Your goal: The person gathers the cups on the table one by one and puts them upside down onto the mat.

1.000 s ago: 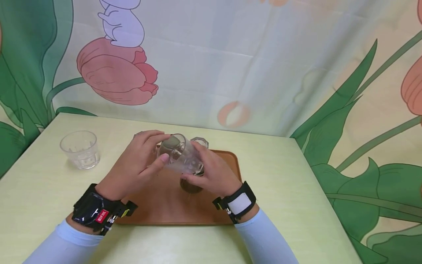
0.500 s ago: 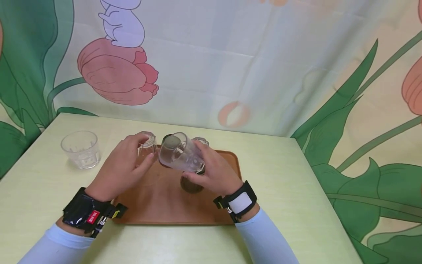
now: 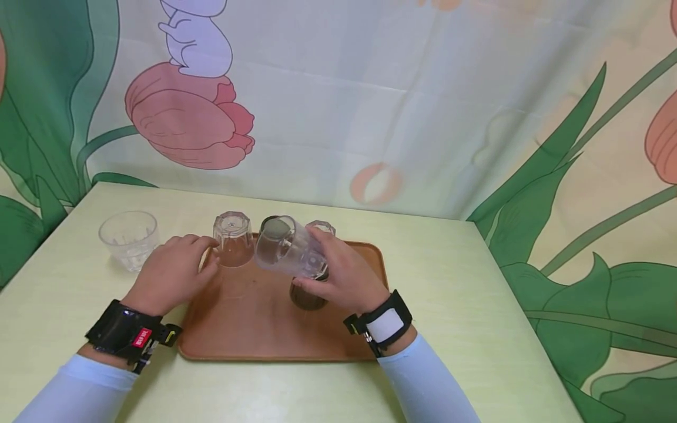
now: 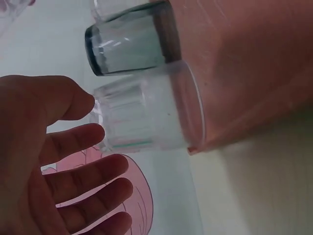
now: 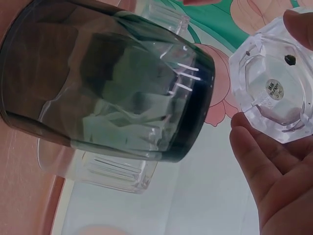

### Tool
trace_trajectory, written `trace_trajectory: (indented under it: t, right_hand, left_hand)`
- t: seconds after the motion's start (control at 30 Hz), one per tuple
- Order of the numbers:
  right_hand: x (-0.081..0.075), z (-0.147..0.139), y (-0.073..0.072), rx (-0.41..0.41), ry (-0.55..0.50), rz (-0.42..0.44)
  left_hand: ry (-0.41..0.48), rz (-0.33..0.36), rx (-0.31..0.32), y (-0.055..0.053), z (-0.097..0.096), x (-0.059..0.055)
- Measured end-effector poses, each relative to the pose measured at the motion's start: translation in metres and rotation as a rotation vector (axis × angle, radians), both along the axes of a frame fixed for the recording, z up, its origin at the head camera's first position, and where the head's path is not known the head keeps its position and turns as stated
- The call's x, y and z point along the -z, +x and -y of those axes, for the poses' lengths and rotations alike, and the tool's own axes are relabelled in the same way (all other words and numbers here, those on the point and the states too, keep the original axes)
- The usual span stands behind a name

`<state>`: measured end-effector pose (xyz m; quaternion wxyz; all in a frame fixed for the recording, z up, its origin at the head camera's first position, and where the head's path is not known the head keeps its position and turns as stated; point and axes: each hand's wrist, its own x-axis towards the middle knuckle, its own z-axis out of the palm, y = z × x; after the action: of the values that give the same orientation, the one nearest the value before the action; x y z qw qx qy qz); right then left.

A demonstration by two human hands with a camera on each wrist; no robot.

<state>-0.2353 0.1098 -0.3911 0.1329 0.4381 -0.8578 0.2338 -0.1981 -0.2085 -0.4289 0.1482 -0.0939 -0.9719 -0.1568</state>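
Note:
My right hand (image 3: 350, 271) grips a clear drinking glass (image 3: 285, 249) above the tray, tilted with its mouth towards the left. In the right wrist view its faceted base (image 5: 274, 83) shows between thumb and fingers. My left hand (image 3: 171, 271) holds nothing, its fingers loosely bent. It is nearest an upside-down clear glass (image 3: 233, 244) at the back left of the brown tray (image 3: 254, 335); the left wrist view shows the fingertips beside that glass's base. Below the held glass, a dark grey glass (image 3: 308, 295) stands upside down, partly hidden.
Another dark grey glass (image 4: 129, 46) stands inverted at the tray's back, mostly hidden in the head view. A clear inverted glass (image 3: 321, 226) shows behind my right hand. On the table at left stands an upright clear glass (image 3: 128, 235). A printed curtain (image 3: 317, 106) hangs behind.
My left hand has come away from the held glass and moved left and down, uncovering the inverted clear glass. The right hand keeps the tilted glass nearly still.

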Motion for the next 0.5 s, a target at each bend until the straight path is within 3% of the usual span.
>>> trace_trajectory:
  t: [0.17, 0.5]
  right_hand:
    - [0.002, 0.000, -0.001, 0.001, 0.022, -0.004]
    - [0.000, -0.001, 0.000, 0.006, 0.017, 0.009]
  left_hand:
    - [-0.039, 0.029, -0.003, -0.003, 0.006, 0.007]
    - [-0.101, 0.159, -0.010, -0.007, 0.012, 0.017]
